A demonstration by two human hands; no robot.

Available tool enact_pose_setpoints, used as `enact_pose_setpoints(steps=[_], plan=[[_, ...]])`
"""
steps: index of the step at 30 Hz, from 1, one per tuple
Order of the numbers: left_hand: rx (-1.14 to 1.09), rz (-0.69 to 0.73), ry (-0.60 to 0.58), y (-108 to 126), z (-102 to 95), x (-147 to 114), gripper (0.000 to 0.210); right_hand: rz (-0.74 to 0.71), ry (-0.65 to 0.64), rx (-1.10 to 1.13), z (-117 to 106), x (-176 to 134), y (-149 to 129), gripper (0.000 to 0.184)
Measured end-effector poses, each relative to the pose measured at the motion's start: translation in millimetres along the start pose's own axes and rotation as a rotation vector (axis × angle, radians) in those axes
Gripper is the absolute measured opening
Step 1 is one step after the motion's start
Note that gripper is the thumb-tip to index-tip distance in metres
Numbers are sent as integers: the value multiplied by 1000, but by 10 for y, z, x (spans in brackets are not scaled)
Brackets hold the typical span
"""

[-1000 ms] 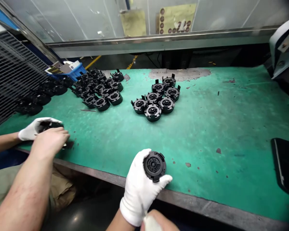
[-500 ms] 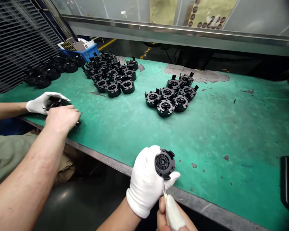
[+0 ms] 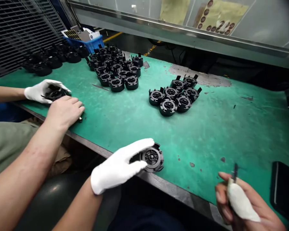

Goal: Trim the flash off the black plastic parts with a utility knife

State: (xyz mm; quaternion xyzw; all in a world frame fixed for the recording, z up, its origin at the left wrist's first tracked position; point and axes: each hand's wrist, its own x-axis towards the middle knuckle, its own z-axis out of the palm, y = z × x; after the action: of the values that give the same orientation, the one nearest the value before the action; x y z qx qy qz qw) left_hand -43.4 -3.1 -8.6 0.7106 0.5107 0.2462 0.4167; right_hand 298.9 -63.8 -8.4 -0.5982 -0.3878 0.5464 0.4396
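At the bench edge, my left hand (image 3: 121, 165), in a white glove, has its thumb and fingers round the rim of a black round plastic part (image 3: 152, 157). The part faces up, with a ringed face and small tabs on its edge. Off to the right, my bare right hand (image 3: 245, 202) is closed on a small knife (image 3: 240, 200) with a pale wrapped handle. Its thin blade points up and away, blurred, well apart from the part.
A cluster of similar black parts (image 3: 168, 106) stands mid-bench, with a larger group (image 3: 117, 84) behind left. Left, a co-worker's gloved hand (image 3: 38, 91) and bare hand (image 3: 65, 110) hold another part. A blue bin (image 3: 95, 43) stands at the back; a black object (image 3: 284, 186) lies right.
My right hand has moved right with the knife, away from the part. My left hand has shifted left, and the part now lies lower at the bench edge, gripped from its side.
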Motion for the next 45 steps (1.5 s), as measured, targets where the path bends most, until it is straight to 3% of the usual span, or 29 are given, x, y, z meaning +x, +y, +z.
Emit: enact_pose_setpoints(steps=[4,7,10,12,17,23,31,39,42,45], plan=[[-44,-106,191,-65,43,-87,37,-272,-317,-629,-7,200,4,32],[-130,-156,296,-28,214,-188,48,-490,-477,-878,161,326,-18,42],[-151,-156,333,45,354,-250,93,-556,-521,-1017,396,368,-16,42],[-109,-158,327,87,421,-238,111,-565,-542,-1100,509,368,-7,43],[-36,-160,360,97,549,-120,94,-606,-527,-1264,584,375,-16,49],[42,-117,407,57,592,-90,88,-630,-442,-1334,594,471,-92,43],[9,-116,396,36,590,-110,90,-618,-555,-1280,543,500,-143,41],[-28,-136,393,46,593,-103,88,-642,-436,-1364,627,536,-128,40],[-67,-147,398,54,579,-100,88,-570,-460,-1261,608,564,-140,38],[-206,-199,374,117,501,-98,92,-461,-489,-966,587,507,-150,36]])
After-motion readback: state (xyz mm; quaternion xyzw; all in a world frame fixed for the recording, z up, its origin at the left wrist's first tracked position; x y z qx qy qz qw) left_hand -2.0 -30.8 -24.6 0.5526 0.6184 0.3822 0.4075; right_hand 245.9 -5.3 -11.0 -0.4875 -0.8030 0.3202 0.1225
